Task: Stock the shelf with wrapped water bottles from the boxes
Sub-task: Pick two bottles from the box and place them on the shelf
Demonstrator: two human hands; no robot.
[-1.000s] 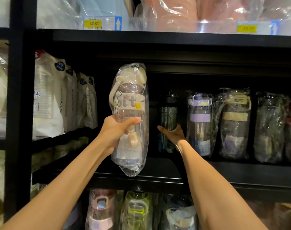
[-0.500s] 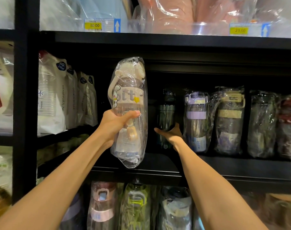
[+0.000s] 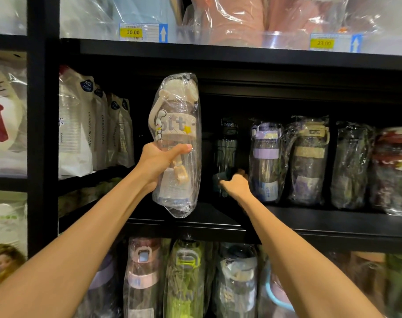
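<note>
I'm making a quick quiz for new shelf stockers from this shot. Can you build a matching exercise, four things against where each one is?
Things:
1. cream bottle
2. dark bottle
3. purple-lidded bottle
4. 30.00 price tag

Places:
A. on the upper shelf's edge
B. standing just right of the right hand
C. held up in the left hand
D. at the right hand's fingers, set back on the shelf

Pairs: 1-C, 2-D, 3-B, 4-A
</note>
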